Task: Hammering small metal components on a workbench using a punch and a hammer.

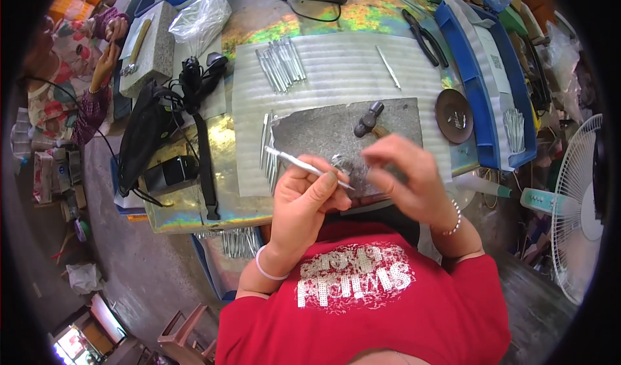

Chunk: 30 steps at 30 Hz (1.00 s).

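Observation:
My left hand (pixel 301 200) is closed around a slim silver metal rod (pixel 291 159), pinching it between thumb and fingers over the front of a grey stone slab (pixel 307 129). Just to its right hovers my right hand (pixel 411 180), slightly blurred, thumb and fingers apart with nothing visible between them. A small hammer (pixel 370 118) lies on the slab, its handle partly hidden behind the right hand. Close to my left fingertips sits a shiny silver piece (pixel 341 163) whose kind I cannot make out. Loose rods (pixel 265 146) lie along the slab's left edge.
On the foam sheet (pixel 349 54) lie a rod bundle (pixel 281 66) and a single rod (pixel 388 67). Rightward are pliers (pixel 425 38), a brown dish (pixel 446 125) and a blue tray (pixel 467 74). A black bag (pixel 142 122) and a granite block (pixel 155 51) stand left, near another person.

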Each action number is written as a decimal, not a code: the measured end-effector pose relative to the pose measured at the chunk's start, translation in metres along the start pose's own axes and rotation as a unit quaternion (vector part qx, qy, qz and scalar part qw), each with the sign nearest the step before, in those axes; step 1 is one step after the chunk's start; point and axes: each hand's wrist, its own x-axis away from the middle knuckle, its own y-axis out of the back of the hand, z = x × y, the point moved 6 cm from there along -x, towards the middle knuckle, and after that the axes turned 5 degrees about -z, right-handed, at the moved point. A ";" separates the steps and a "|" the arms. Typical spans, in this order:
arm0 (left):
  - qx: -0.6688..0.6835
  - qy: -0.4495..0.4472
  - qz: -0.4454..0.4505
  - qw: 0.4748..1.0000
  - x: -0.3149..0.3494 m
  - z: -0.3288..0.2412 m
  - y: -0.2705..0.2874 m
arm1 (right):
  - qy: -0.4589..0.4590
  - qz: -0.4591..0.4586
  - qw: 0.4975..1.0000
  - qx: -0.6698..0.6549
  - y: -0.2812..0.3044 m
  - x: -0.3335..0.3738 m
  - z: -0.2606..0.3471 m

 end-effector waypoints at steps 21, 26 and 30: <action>-0.294 -0.124 -0.006 0.948 0.032 -0.029 -0.003 | -0.044 -0.099 0.949 0.295 0.083 -0.103 -0.111; -0.287 -0.097 0.070 0.950 0.018 -0.018 0.006 | -0.156 0.028 0.985 -0.073 0.051 -0.032 -0.018; -0.353 -0.130 0.080 0.923 0.013 -0.014 -0.007 | -0.183 0.070 0.952 -0.236 0.005 0.008 0.004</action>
